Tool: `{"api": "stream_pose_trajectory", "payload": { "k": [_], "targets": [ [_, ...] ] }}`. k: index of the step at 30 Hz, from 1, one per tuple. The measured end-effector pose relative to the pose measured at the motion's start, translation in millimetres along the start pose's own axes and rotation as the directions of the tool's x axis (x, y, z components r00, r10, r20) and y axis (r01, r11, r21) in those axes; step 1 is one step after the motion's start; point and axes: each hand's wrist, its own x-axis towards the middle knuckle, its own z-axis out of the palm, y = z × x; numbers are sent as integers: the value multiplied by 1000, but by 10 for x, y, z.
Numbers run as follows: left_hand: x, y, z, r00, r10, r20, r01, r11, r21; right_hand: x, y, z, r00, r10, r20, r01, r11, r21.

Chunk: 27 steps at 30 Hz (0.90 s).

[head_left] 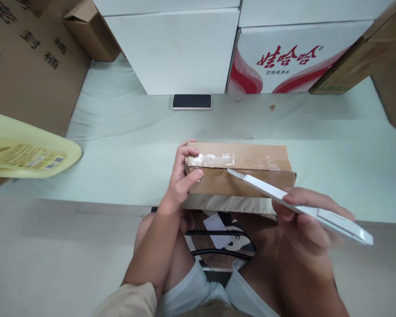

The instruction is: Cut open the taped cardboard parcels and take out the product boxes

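Observation:
A long brown cardboard box (251, 156) lies near the front edge of the table, with clear tape (214, 159) over the left part of its seam. My left hand (184, 174) grips the box's left end, thumb on the near side and fingers over the far side. My right hand (312, 220) is closed around a white utility knife (284, 198). Its blade is extended and points left, with the tip at the seam just right of the tape. Whether the tip is inside the seam or only touching it, I cannot tell.
White cartons (181, 48) and a red-and-white carton (287, 61) line the back of the table (125, 163). A phone (192, 101) lies before them. Left stand a yellow bottle (33, 147) and a large brown carton (29, 75); another brown carton (353, 66) is at right.

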Motion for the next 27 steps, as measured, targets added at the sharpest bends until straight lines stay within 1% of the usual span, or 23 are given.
{"api": "stream_pose_trajectory", "payload": {
  "k": [2,4,9,13,18,23,27],
  "targets": [
    [-1,8,5,1000,-4,-2,4,1000,-8,6,26,-4,998,-35,-43,35,999,0],
    [-6,9,10,1000,-15,-6,15,1000,-20,15,54,1,998,-47,-51,46,999,-15],
    [-19,-2,21,1000,-28,-8,28,999,-47,20,78,8,996,-72,-44,72,997,9],
    [-13,0,24,999,-26,-20,26,999,-21,15,86,21,996,-77,-44,77,997,-6],
    [-1,-13,14,1000,7,-13,-7,1000,-8,7,92,29,993,-89,-82,88,996,-20],
    [-1,-55,-5,999,33,20,-34,999,2,2,91,25,991,-108,-78,105,994,-42],
    [-5,-80,-18,998,54,38,-55,999,4,10,109,33,988,-145,-60,145,989,-4]
  ]
}}
